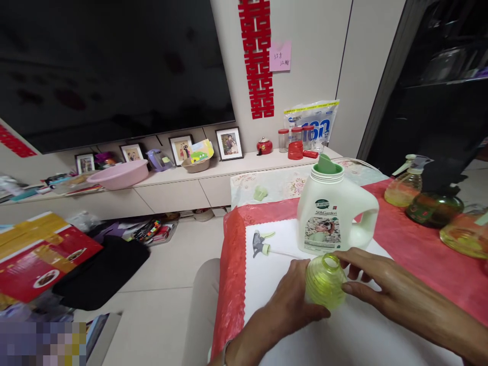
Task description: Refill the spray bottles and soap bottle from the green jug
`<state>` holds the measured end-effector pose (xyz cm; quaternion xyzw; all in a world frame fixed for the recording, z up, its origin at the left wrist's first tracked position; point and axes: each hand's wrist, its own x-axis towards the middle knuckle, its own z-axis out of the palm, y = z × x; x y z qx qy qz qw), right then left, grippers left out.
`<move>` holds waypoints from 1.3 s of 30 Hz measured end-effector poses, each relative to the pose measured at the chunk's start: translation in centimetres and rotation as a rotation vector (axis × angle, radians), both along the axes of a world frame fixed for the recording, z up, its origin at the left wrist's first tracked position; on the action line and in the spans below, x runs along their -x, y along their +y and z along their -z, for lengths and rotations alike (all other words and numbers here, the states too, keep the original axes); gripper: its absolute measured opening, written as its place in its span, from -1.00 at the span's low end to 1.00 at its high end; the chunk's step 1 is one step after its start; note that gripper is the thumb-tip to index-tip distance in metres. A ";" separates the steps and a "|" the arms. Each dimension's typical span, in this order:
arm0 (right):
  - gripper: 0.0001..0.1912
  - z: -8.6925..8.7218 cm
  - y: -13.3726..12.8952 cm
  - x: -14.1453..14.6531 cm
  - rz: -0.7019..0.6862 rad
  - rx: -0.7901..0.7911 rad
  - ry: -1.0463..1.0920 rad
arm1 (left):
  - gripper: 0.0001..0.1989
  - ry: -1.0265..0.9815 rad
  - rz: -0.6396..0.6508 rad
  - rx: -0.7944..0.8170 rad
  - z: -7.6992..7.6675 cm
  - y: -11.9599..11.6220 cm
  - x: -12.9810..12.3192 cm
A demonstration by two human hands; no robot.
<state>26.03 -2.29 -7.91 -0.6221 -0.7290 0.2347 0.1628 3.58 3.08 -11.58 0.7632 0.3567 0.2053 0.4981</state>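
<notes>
Between my hands stands a ribbed yellow-green bottle (pixel 326 284) with its round mouth uncovered. My left hand (pixel 292 300) is wrapped round its left side, thumb low at the front. The fingers of my right hand (pixel 375 282) touch the bottle's right side and neck. Behind it rises a large pale green jug (pixel 322 216) with a label, a handle and a green piece in its open mouth. A grey spray head (pixel 260 246) with a thin clear tube lies on the white sheet (pixel 270 284), left of the jug.
Several spray bottles (pixel 404 188) stand at the right on the red cover (pixel 412 223). A small green piece (pixel 261 193) lies at the back. Red-lidded jars (pixel 296 134) and a pink basin (pixel 120 174) are on the long cabinet. A red box (pixel 46 259) is at the left.
</notes>
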 end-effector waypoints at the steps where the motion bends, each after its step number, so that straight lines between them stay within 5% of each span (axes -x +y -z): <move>1: -0.50 0.0 0.0 -0.1 -0.001 -0.008 -0.006 | -0.09 -0.002 0.012 -0.009 -0.2 0.0 0.1; 6: -0.49 -0.7 -0.4 -1.7 0.008 -0.121 -0.065 | -0.24 0.029 0.023 -0.089 -0.5 0.6 1.7; 9: -0.53 -1.1 -0.6 -2.8 0.036 -0.256 -0.091 | -0.50 0.108 -0.022 -0.300 -0.3 2.1 3.4; 14: -0.61 -2.3 -0.9 -3.3 0.035 -0.408 -0.074 | -0.59 0.363 -0.084 -0.676 0.0 5.4 5.9; 24: -0.64 -3.8 -1.9 -3.9 0.159 -0.508 -0.032 | -0.65 0.666 -0.040 -0.799 1.2 6.5 7.1; 33: -0.65 -4.4 -2.0 -3.7 0.236 -0.626 0.052 | -0.74 0.675 -0.240 -0.713 -0.4 5.3 10.5; 36: -0.64 -4.5 -2.3 -3.6 0.244 -0.625 0.057 | -0.86 0.409 -0.405 -0.552 -1.7 5.0 11.2; 39: -0.66 -4.8 -2.7 -2.9 0.208 -0.650 0.070 | -0.77 -0.071 -0.616 -0.151 -4.0 4.1 10.8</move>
